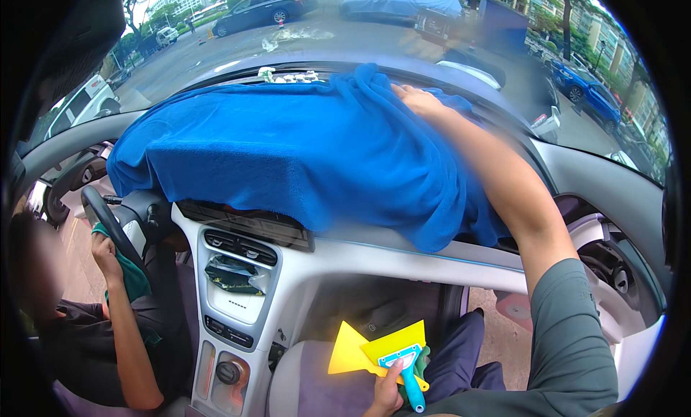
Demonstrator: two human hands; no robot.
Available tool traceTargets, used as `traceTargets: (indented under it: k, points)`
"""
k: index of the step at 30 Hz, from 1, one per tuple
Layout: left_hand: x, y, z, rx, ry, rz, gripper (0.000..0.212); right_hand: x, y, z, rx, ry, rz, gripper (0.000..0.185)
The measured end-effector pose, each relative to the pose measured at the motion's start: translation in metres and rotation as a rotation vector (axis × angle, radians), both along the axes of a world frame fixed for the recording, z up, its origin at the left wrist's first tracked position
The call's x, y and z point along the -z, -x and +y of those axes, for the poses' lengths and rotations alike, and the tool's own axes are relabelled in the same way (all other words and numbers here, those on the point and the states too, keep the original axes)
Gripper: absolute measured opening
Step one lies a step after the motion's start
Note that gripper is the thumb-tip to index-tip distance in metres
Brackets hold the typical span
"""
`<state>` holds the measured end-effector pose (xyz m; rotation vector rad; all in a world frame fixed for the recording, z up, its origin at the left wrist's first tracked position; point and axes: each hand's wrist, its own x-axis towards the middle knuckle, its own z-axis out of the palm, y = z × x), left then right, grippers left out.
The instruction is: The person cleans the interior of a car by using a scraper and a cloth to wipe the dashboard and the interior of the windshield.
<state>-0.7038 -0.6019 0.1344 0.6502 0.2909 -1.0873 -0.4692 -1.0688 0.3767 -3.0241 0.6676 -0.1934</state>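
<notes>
A large blue towel (237,125) drapes over the dashboard and hangs down across the top of the centre screen. My right arm reaches forward, and my right hand (424,100) grips the bunched far edge of the towel near the windshield; its fingertips are partly hidden. Low in the view, my left hand (387,392) holds a squeegee with a teal handle (413,390) and a yellow blade (397,342). A fan-shaped yellow plastic scraper (348,352) is held together with it, crossing behind the squeegee. A bit of green cloth (424,360) shows behind these tools.
At left, another person (86,347) sits by the steering wheel (116,239), holding a green cloth (132,276). Below the centre screen (248,222) are air vents (240,247) and a packet (232,274). Small white ornaments (294,76) stand behind the towel. A cup (229,372) sits in the console.
</notes>
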Motion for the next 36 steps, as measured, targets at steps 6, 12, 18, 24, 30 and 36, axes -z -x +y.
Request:
traceTargets:
  k: [6,12,18,24,30,36]
  points:
    - [0.001,-0.002,0.008,-0.055,0.021,0.006,0.035,0.000,-0.008,0.100,-0.386,0.077,-0.125,0.055]
    - [-0.005,-0.008,0.012,-0.057,0.034,-0.016,0.035,-0.011,0.097,0.060,-0.266,-0.058,-0.163,0.050]
    - [0.001,-0.008,0.016,-0.053,0.001,0.006,0.035,-0.021,0.142,0.035,0.403,0.186,-0.047,0.061]
    - [-0.003,-0.008,0.007,-0.043,0.023,-0.049,0.035,-0.002,0.094,0.016,0.067,-0.020,0.074,0.064]
    - [-0.020,-0.006,0.002,-0.052,0.046,-0.015,0.036,0.009,-0.024,0.000,-0.320,0.235,0.178,0.051]
    - [-0.003,0.001,0.004,-0.052,0.014,-0.004,0.036,0.005,-0.042,-0.015,-0.278,0.181,0.207,0.052]
